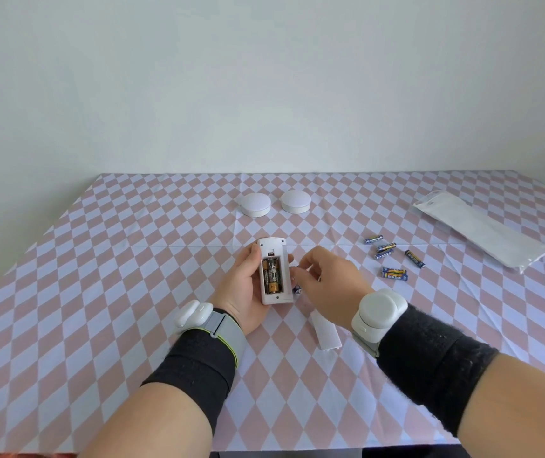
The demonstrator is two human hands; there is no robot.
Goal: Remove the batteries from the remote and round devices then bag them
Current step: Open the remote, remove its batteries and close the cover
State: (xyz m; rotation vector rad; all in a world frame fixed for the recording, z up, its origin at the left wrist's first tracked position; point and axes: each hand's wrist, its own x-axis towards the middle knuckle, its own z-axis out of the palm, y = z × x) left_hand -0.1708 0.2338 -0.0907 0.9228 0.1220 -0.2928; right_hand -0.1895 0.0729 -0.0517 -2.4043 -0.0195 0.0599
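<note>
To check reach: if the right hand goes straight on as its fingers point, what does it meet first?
Probably the remote, held in the left hand; the right hand points at its right edge, though depth is unclear.

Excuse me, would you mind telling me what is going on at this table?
A person is taking batteries out of devices. The left hand holds the white remote, its cover off on the table, two batteries still inside. The right hand beside it seems to pinch a blue battery. Loose batteries, two round devices and the bag lie beyond.
</note>
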